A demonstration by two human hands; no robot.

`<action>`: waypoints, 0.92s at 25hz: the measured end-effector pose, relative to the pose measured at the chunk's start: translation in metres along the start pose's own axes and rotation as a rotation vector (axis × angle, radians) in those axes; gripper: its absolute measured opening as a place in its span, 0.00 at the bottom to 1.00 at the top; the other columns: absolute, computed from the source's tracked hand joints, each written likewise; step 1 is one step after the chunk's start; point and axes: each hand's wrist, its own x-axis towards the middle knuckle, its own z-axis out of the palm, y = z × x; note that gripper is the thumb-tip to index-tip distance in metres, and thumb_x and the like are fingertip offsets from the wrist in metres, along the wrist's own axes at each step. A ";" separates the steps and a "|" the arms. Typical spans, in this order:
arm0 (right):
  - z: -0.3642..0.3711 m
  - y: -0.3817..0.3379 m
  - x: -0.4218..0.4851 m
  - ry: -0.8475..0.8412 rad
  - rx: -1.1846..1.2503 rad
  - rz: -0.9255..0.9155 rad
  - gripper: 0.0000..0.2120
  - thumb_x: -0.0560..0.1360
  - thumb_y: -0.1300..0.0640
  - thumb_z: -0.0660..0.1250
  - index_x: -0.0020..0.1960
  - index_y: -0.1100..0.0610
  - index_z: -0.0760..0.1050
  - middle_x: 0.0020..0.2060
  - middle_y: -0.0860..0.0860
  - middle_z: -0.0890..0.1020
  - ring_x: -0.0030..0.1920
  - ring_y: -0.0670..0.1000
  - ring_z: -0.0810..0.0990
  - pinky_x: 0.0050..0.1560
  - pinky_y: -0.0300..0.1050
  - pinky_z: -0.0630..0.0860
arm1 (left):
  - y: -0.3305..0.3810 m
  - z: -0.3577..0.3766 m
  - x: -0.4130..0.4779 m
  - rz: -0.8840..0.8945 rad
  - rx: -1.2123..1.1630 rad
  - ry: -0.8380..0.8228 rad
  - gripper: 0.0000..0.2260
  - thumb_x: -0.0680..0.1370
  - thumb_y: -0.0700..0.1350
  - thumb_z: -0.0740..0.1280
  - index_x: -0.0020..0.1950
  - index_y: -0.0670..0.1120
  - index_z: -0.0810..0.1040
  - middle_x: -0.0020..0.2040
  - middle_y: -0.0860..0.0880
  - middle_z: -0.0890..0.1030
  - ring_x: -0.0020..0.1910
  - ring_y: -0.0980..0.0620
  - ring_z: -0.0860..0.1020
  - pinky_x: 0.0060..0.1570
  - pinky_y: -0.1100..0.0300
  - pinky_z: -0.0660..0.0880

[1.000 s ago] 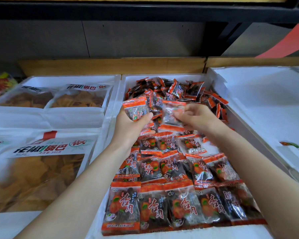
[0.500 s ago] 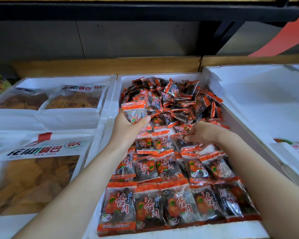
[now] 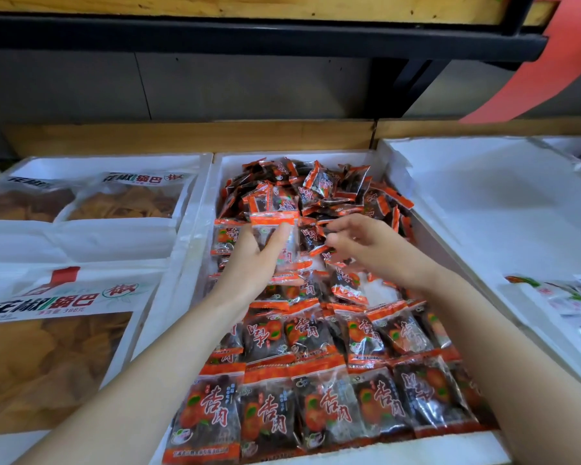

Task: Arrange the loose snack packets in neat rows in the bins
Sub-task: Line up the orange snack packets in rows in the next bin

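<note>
A white foam bin in the middle holds orange-and-dark snack packets. Near its front they lie in neat rows; at the back they form a loose heap. My left hand holds a clear packet with orange ends upright over the bin's left middle, thumb across its front. My right hand reaches into the near edge of the heap, its fingertips curled among the loose packets there; whether they pinch one is hidden.
Left of the bin lie large bags of yellow crisps in white trays. On the right stands a mostly bare white foam bin with a few packets at its near right. A dark shelf rail runs overhead.
My right hand lifted off the arranged rows and moved back to the loose heap. My left hand still holds its packet, shifted slightly right.
</note>
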 end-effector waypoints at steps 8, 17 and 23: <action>-0.011 -0.003 -0.026 0.009 0.148 -0.043 0.12 0.76 0.52 0.66 0.45 0.62 0.75 0.32 0.51 0.80 0.36 0.50 0.78 0.44 0.46 0.77 | 0.021 0.038 -0.014 0.046 -0.025 -0.226 0.06 0.76 0.44 0.72 0.51 0.50 0.77 0.43 0.56 0.84 0.43 0.62 0.82 0.46 0.68 0.78; -0.056 0.054 -0.026 0.122 -0.639 0.036 0.10 0.79 0.56 0.61 0.57 0.58 0.75 0.52 0.55 0.81 0.51 0.54 0.79 0.54 0.45 0.73 | 0.027 0.071 -0.015 -0.024 -0.114 -0.057 0.15 0.75 0.43 0.73 0.37 0.48 0.67 0.35 0.51 0.72 0.38 0.53 0.74 0.45 0.61 0.70; -0.049 0.075 -0.017 -0.052 -0.731 0.267 0.24 0.76 0.50 0.66 0.69 0.57 0.66 0.61 0.57 0.77 0.61 0.57 0.75 0.61 0.47 0.70 | 0.023 0.062 -0.008 0.007 -0.093 -0.067 0.12 0.76 0.43 0.72 0.39 0.49 0.70 0.34 0.53 0.71 0.38 0.53 0.74 0.41 0.62 0.70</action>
